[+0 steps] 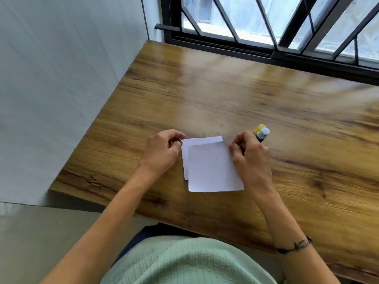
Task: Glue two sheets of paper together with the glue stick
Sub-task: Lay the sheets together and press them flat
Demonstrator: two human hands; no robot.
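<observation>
Two small white sheets lie overlapped on the wooden table (225, 89). The upper sheet (213, 169) covers most of the lower sheet (196, 141), which shows along the far and left edges. My left hand (162, 152) pinches the far left corner of the paper. My right hand (251, 158) pinches the upper sheet's far right corner, lifted a little. Just behind my right hand lies the glue stick (262, 134), blue with a white tip, its cap off. The yellow cap (259, 128) sits right beside it.
The table's left edge (88, 140) runs close to a white wall. A barred window (276, 23) lines the far side. The near table edge is at my lap, where a green top shows.
</observation>
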